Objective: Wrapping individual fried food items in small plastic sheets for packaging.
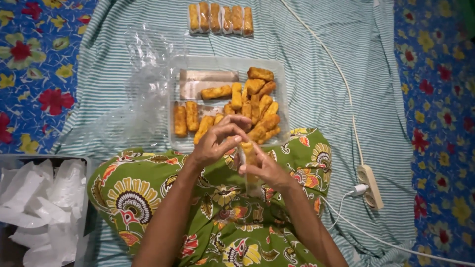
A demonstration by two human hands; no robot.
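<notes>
Seen from the head camera, the person sits with a green floral-print cloth [217, 212] across the lap, both hands raised just above it. The right hand [269, 170] is closed around a golden fried roll [249, 148] that stands nearly upright inside a narrow clear plastic sleeve [252, 184]; the sleeve hangs down below the palm and the roll's top pokes out above the fingers. The left hand [213, 143] curls over from the other side, its thumb and fingertips pinched together at the top of the same roll, so both hands grip it between them. Just beyond the hands, touching the edge of the lap cloth, lies a clear rectangular plastic tray [282, 66] holding a loose heap of unwrapped fried rolls [255, 106] on its right half and a few laid side by side on its left. Farther away, near the top edge of the view, a short row of already wrapped rolls [220, 19] lies on the teal-and-white striped sheet [316, 74]. A crumpled bundle of clear plastic bags [143, 79] rests just left of the tray. At the lower left, a grey bin [88, 165] is filled with white paper wrappers [42, 202]. To the right, a white power strip [372, 187] with a plug in it lies on the striped sheet, its cable [326, 54] running up and away. Blue floral fabric [435, 99] shows on both sides.
</notes>
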